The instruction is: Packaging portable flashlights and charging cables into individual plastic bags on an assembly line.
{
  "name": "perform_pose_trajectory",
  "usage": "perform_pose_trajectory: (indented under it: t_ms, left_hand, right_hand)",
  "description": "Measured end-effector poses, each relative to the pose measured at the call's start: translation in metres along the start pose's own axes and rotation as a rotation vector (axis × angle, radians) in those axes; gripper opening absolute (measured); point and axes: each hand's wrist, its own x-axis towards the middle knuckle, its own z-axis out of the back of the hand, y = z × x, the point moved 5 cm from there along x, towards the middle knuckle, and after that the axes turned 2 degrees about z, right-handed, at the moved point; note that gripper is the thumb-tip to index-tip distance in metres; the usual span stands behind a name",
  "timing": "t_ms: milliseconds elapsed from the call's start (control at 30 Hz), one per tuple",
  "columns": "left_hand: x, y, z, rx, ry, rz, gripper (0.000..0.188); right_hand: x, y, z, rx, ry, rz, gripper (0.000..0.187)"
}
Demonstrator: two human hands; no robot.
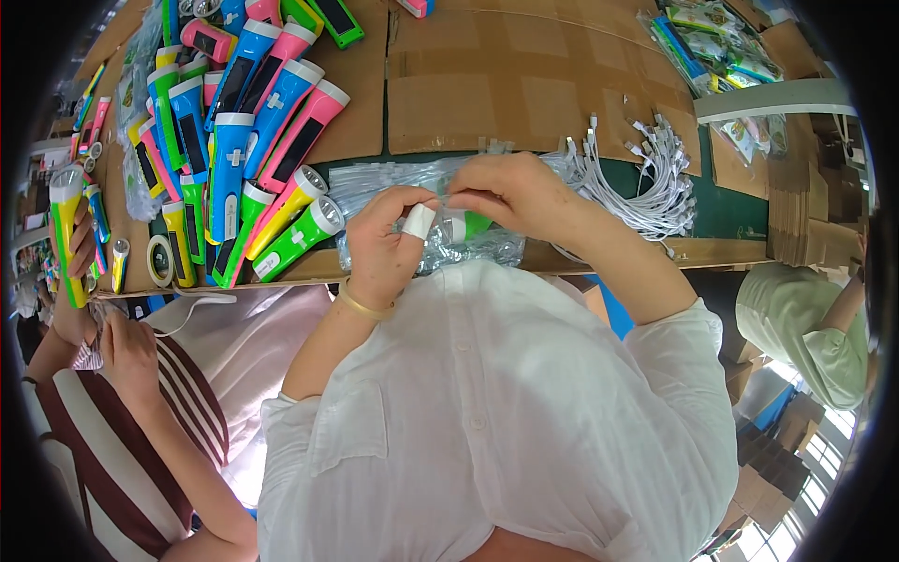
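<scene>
Cardboard sheets cover most of the counter (524,103), with a strip of green surface showing along its near edge. At the far left a co-worker in a striped top holds a yellow-and-green torch (66,234) upright in one hand. Beside that lies a roll of tape (160,259), then a loose heap of plastic torches (243,140) in blue, pink, green and yellow, each a smooth hard barrel with a dark panel along the side and a shiny round reflector head.

Toward the middle, just beyond the person's white shirt, a pile of clear plastic sleeves (412,187) lies crinkled and glossy on the counter. The left hand (384,248), with a white wrap on the thumb and a gold bangle at the wrist, pinches closed on the near end of a green torch (468,225). The right hand (510,192) curls closed over the same torch from the far side, fingertips meeting the left thumb. The torch sits between both hands, low over the sleeves, mostly hidden.

It looks light and rigid, likely slick in the fingers; the barrel seems the safest hold, away from the lens. The sleeves look thin, limp and slippery, best taken by an edge.

Right of the hands lies a bundle of white cables (646,178), soft and looped, with small plugs fanned out. Printed packets (712,42) lie at the far right.
</scene>
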Motion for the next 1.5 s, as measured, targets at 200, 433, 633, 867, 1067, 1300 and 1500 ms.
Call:
perform_pose_trajectory:
  t_ms: [200,433,633,867,1067,1300,1500]
  left_hand:
    - [0.011,0.021,0.015,-0.219,-0.152,0.149,0.006]
    - [0.02,0.047,-0.008,0.02,0.211,0.177,0.043]
    - [0.013,0.018,-0.017,0.274,0.216,0.087,0.032]
    - [0.02,-0.009,-0.023,0.285,0.221,-0.254,0.028]
    - [-0.041,-0.011,0.087,0.504,-0.264,-0.28,0.026]
    - [0.002,0.011,0.216,0.625,-0.628,0.002,0.046]
    - [0.004,0.08,0.319,0.923,-0.743,0.212,0.072]
  right_hand:
    - [-0.064,-0.048,0.062,-0.209,-0.071,-0.172,0.013]
    - [-0.089,-0.066,0.059,0.004,-0.097,-0.403,0.018]
    - [-0.086,-0.102,0.19,0.082,-0.833,-0.651,0.02]
    - [-0.206,-0.22,0.488,-1.633,-0.591,-0.77,0.065]
    - [0.033,-0.072,0.133,0.33,-0.502,-0.432,0.044]
    - [0.057,0.013,-0.143,1.238,0.47,-0.664,0.049]
    - [0.078,0.041,-0.208,1.757,0.185,-0.851,0.04]
